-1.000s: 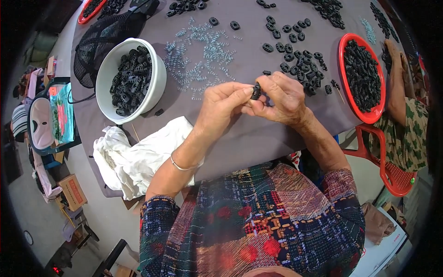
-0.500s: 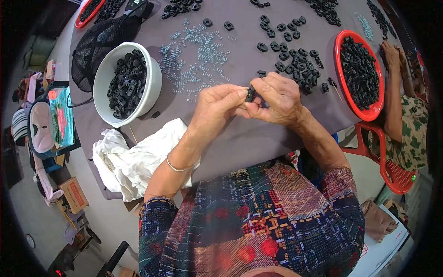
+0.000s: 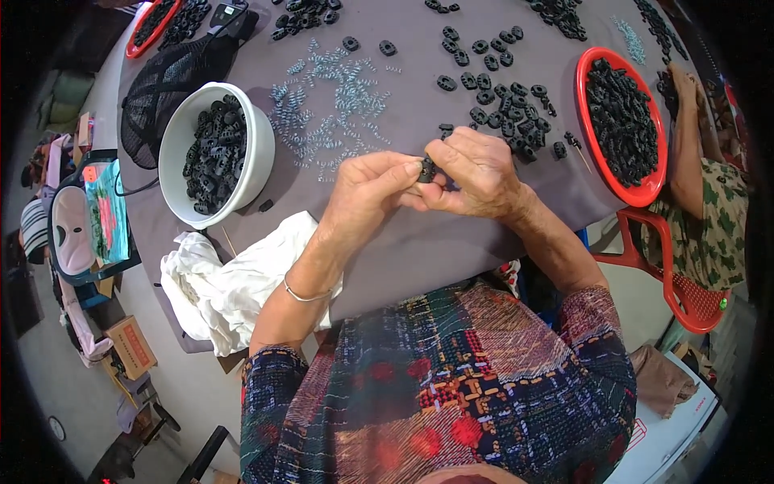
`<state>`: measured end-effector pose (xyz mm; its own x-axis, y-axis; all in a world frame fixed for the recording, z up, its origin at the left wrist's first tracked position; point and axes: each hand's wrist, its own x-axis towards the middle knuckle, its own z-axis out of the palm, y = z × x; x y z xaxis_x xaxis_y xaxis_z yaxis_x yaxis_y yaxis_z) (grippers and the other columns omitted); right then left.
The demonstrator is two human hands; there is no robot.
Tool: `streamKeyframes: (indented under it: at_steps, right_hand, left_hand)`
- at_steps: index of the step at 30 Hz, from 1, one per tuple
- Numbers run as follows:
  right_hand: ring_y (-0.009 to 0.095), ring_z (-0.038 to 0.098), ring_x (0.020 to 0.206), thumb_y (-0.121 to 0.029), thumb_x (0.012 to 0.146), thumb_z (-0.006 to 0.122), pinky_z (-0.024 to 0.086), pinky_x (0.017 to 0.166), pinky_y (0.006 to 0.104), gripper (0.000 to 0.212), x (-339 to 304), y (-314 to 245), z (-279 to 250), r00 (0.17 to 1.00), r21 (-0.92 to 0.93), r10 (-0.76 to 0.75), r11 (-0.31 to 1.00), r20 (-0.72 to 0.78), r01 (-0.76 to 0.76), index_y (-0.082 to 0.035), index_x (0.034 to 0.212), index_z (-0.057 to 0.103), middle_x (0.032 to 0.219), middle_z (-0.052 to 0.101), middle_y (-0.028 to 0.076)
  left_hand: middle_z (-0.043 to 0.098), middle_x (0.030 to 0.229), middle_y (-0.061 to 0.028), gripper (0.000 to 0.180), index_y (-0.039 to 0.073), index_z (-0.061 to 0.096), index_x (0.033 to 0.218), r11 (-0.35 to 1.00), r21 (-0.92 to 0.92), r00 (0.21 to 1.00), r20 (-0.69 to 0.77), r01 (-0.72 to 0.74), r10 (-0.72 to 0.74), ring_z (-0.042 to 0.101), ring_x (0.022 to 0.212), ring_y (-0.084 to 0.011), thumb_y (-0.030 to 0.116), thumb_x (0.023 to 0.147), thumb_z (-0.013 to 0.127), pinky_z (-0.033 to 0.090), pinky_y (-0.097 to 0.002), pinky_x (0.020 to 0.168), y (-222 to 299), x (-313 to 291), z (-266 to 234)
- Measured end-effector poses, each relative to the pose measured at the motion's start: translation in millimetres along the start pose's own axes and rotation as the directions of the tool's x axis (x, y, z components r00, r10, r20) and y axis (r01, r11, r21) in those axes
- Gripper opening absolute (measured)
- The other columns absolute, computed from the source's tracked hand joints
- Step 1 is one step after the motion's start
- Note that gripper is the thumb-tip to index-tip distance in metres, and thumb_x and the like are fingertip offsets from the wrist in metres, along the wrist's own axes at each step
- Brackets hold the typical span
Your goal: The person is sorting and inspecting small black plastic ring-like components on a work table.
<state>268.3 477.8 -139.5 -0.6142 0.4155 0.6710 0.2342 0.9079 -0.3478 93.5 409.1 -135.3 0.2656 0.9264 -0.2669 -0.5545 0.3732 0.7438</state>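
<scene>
Nearest, a white cloth [image 3: 242, 290] lay crumpled at the edge of the gray table [image 3: 451, 254], beside the left forearm. Beyond the cloth, a small black part [image 3: 427, 171] was held just above the table, between the two hands. The left hand [image 3: 367, 189] pinched it from the left, thumb tip against its side; the right hand [image 3: 481, 173] was closed around its other side with bent fingers. The part was probably light, stiff and hard, as of molded plastic, and not easily broken; its small size and smooth-looking surface might let it slip. Its two opposite sides appeared the best place to hold it, with fingertips only.

The fingers covered most of the part, so its far face, any opening and anything inside could not be made out. Whether the right fingertips also held a smaller piece could not be told. Farther off, the thin coiled springs [image 3: 351, 101] overlapped too closely to be counted, and the lower pieces in the white bowl [image 3: 260, 157] were hidden. At far right, what the co-worker's hand [image 3: 684, 85] touched was unclear.
</scene>
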Motion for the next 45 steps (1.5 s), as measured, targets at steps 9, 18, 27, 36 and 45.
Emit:
streamKeyframes:
  at_steps: [9, 18, 27, 36, 45]
  right_hand:
    - [0.019, 0.045, 0.052, -0.023, 0.06, 0.076, 0.039, 0.044, 0.0309, 0.033, 0.1, -2.1, 0.7, 1.0, 0.026, -0.006, 1.0, 0.002, 0.006, -0.006, 0.07, 0.05, 0.059, 0.04, 0.004]
    - [0.021, 0.046, 0.05, -0.024, 0.06, 0.079, 0.039, 0.044, 0.0314, 0.035, -0.9, -0.3, 1.1, 0.999, 0.031, 0.035, 0.999, -0.003, -0.035, -0.006, 0.07, 0.05, 0.058, 0.04, 0.005]
    - [0.021, 0.048, 0.052, -0.027, 0.063, 0.079, 0.04, 0.045, 0.0315, 0.04, 2.2, -1.6, -3.4, 0.999, 0.015, 0.021, 1.0, -0.038, -0.02, -0.003, 0.08, 0.053, 0.06, 0.043, 0.005]
    - [0.022, 0.047, 0.052, -0.016, 0.064, 0.076, 0.04, 0.046, 0.0318, 0.031, 1.1, -5.4, -3.7, 1.0, 0.031, 0.008, 1.0, -0.029, -0.007, -0.003, 0.078, 0.051, 0.06, 0.043, 0.006]
    - [0.021, 0.046, 0.051, -0.017, 0.062, 0.078, 0.039, 0.046, 0.0325, 0.033, 2.7, -6.3, 0.4, 0.999, 0.051, 0.019, 0.999, -0.03, -0.017, -0.004, 0.075, 0.05, 0.06, 0.042, 0.005]
  left_hand:
    - [0.065, 0.088, -0.0175, 0.021, -0.009, 0.062, 0.096, 0.999, 0.027, 0.999, -0.021, 0.025, -0.025, 0.065, 0.076, -0.0185, 0.01, 0.09, 0.056, 0.055, -0.0264, 0.066, -0.5, -0.2, -0.6]
    - [0.065, 0.089, -0.0166, 0.023, -0.009, 0.062, 0.098, 1.0, -0.017, 1.0, -0.022, 0.006, -0.006, 0.065, 0.077, -0.018, 0.011, 0.091, 0.052, 0.054, -0.0258, 0.067, -2.1, 1.6, 0.8]
    - [0.065, 0.092, -0.0172, 0.028, -0.01, 0.06, 0.1, 0.999, -0.053, 1.0, 0.022, 0.01, -0.009, 0.065, 0.081, -0.0203, 0.014, 0.093, 0.047, 0.055, -0.027, 0.069, -1.9, 2.6, -0.6]
    - [0.063, 0.099, -0.0191, 0.031, -0.011, 0.058, 0.1, 0.997, -0.077, 1.0, 0.006, 0.03, -0.029, 0.065, 0.083, -0.0223, 0.016, 0.091, 0.047, 0.054, -0.0302, 0.07, 0.1, 2.5, 0.1]
    - [0.065, 0.092, -0.0168, 0.024, -0.009, 0.06, 0.099, 0.997, -0.072, 1.0, 0.018, -0.016, 0.018, 0.064, 0.081, -0.019, 0.012, 0.09, 0.053, 0.053, -0.0265, 0.069, -2.0, 1.8, -1.9]
